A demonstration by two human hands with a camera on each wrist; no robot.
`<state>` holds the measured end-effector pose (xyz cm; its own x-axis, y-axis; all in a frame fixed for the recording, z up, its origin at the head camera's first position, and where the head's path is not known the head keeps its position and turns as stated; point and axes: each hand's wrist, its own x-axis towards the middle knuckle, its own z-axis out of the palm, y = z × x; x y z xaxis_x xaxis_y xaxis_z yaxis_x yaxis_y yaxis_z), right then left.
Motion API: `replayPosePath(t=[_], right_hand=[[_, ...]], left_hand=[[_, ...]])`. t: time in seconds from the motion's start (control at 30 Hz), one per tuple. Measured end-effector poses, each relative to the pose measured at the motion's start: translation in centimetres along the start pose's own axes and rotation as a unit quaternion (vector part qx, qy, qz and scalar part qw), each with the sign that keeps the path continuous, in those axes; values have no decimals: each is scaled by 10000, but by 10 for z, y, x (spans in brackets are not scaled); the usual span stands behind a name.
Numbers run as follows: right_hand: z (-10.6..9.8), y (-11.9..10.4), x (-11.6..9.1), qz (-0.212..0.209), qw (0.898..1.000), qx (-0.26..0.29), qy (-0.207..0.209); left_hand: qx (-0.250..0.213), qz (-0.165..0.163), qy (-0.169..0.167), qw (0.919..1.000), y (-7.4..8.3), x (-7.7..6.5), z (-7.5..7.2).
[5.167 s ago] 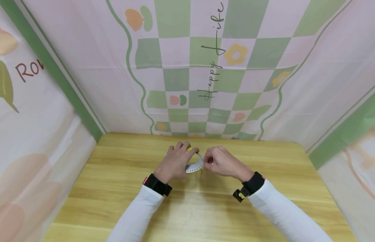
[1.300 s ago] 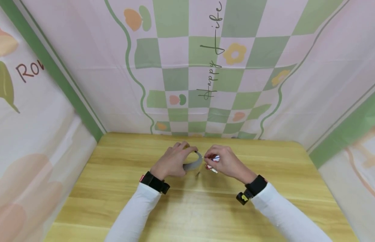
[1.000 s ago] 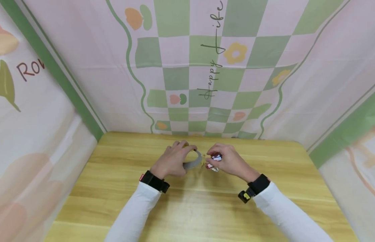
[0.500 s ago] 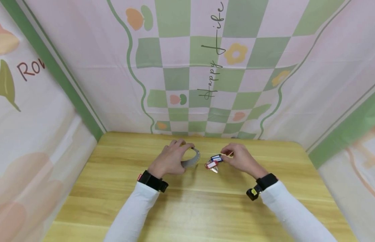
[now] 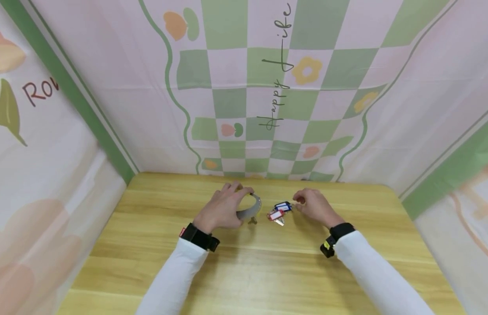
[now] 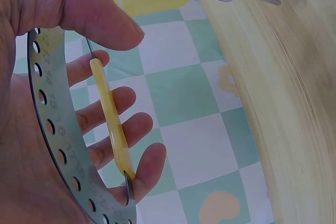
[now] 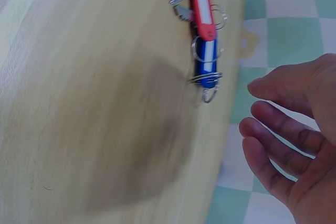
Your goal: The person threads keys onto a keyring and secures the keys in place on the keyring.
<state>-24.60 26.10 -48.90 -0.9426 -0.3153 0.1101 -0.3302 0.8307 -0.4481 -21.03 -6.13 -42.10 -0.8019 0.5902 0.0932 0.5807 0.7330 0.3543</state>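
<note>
Tabletop [image 5: 248, 280] bears tags [image 5: 275, 215], seemingly with keys [image 5: 280, 222].

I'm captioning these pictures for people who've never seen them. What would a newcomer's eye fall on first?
Probably the large green-and-white checked cloth behind the table. Next, the bright red tag and blue tag stand out on the tabletop, between the left hand and the right hand. Up close, the curved metal band with its row of holes, held in the left hand, would also catch attention.
</note>
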Motion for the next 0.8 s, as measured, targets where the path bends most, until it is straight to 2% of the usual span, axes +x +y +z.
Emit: replayPosePath(t=[0.13,0.33,0.53,0.8], right_hand=[[7,5,3,29,9998,-187,-108],[12,4,3,123,9996,-174,-190],[16,2,4,352,9985,-323,-281],[23,3,3,583,9969,-466,-243]], left_hand=[[-3,-1,10,10000,0,0,1],[49,-17,31,10000,-1,0,1],[54,9,43,10000,-2,0,2],[4,-2,-10,10000,0,0,3]])
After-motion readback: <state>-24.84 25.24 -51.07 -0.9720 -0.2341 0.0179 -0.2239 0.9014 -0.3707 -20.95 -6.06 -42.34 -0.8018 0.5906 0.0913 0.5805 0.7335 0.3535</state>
